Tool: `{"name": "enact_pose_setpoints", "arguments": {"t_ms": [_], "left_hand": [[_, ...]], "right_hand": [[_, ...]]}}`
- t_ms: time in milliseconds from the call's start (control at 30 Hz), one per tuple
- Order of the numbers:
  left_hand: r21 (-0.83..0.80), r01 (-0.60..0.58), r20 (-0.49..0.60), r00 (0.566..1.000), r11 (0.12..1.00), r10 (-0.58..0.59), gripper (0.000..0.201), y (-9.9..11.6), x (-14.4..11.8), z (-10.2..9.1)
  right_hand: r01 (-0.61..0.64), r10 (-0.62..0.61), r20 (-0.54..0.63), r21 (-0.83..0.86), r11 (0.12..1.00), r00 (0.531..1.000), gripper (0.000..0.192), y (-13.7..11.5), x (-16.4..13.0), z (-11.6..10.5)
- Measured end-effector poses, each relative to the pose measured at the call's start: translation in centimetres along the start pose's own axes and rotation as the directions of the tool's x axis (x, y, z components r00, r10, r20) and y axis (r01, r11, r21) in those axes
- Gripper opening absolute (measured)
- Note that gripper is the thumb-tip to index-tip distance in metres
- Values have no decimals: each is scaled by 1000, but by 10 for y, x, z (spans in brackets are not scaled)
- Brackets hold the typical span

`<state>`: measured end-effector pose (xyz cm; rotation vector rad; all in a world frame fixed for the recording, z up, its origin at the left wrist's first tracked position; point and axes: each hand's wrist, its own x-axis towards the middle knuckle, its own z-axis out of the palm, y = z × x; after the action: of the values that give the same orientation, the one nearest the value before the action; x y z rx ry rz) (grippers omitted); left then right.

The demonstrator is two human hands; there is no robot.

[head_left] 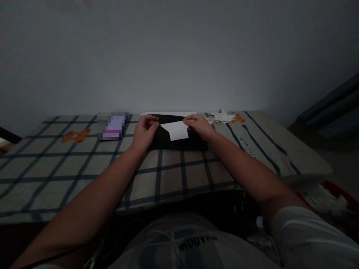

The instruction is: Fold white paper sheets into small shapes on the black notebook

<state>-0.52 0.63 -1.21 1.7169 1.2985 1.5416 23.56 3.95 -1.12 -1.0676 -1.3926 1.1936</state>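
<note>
A small white piece of paper (178,131), folded to an uneven shape, is held up between my two hands. My left hand (145,129) pinches its pointed left corner between thumb and fingers. At the upper right corner, my right hand (199,125) grips the paper the same way. Beneath it lies a flat black board or folder (179,145) on the tablecloth. White sheets (171,113) stick out behind the black piece. The light is dim, so fine creases in the paper cannot be made out.
A phone (114,126) with a lit, blurred screen lies to the left. Folded white paper pieces (222,116) sit at the back right, near the wall (179,56). The checked tablecloth (168,186) hangs over the table's front edge, close to my body.
</note>
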Motion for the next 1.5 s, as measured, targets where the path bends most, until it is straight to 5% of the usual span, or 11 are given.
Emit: {"name": "enact_pose_setpoints", "arguments": {"t_ms": [67, 167, 233, 333, 433, 567, 633, 900, 1100, 1267, 1500], "left_hand": [[164, -192, 17, 981, 968, 192, 22, 0, 0, -5], [258, -499, 380, 839, 827, 388, 21, -1, -3, -7], [232, -598, 585, 716, 767, 381, 26, -4, -5, -4], [236, -598, 681, 664, 766, 309, 33, -9, -6, 1], [263, -564, 657, 698, 783, 283, 32, -9, -6, 1], [297, -396, 477, 850, 869, 224, 36, -2, -6, -1], [267, -285, 426, 892, 920, 153, 44, 0, -6, 0], [144, -72, 429, 903, 987, 3, 39, 4, -7, 1], [129, 115, 266, 953, 985, -146, 42, -3, 1, -5], [124, 129, 275, 948, 984, -159, 40, -11, 4, -6], [123, 103, 333, 933, 987, -138, 37, -7, 5, -10]], "right_hand": [[-11, 14, 38, -94, 996, 999, 11, 0, 0, -3], [17, 6, 89, -257, 966, 996, 14, 4, 0, -4], [75, -41, 102, -351, 933, 994, 22, 7, 2, -3], [176, -135, 120, -468, 866, 984, 37, 11, 4, -3], [260, -208, 158, -492, 831, 965, 49, 13, 4, -3], [375, -289, 250, -449, 811, 924, 60, 10, -2, 2], [421, -316, 294, -436, 796, 902, 63, 7, -7, 6], [559, -443, 343, -460, 689, 828, 59, -6, -21, 13], [732, -521, 520, -552, 399, 676, 46, -7, -13, -2], [751, -486, 583, -589, 299, 651, 33, -5, -10, -8], [768, -493, 600, -575, 283, 630, 21, -3, -8, -9]]}}
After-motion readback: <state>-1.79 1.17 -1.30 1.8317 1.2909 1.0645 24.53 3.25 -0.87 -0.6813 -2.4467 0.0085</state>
